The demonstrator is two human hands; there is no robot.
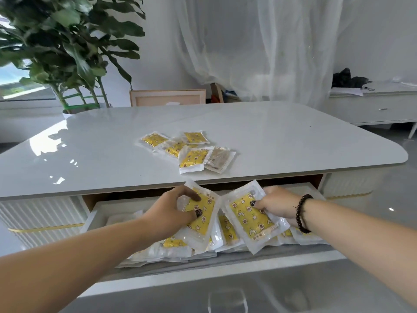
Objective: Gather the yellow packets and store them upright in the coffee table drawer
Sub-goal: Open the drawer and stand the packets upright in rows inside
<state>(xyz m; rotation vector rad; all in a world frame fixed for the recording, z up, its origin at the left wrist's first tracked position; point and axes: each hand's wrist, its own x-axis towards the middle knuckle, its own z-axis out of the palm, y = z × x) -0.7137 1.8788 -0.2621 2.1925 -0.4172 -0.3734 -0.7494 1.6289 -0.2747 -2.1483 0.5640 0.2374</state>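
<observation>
Both hands' fingers (198,213) pinch yellow packets (250,216) above the drawer (97,211); more litter the tabletop (293,141).

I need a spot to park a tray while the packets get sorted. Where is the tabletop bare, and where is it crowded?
The tabletop is bare left and right of the loose packets, and behind them toward the far edge. The drawer is crowded: packets fill its front, and the left hand and right hand each hold one above it.
</observation>
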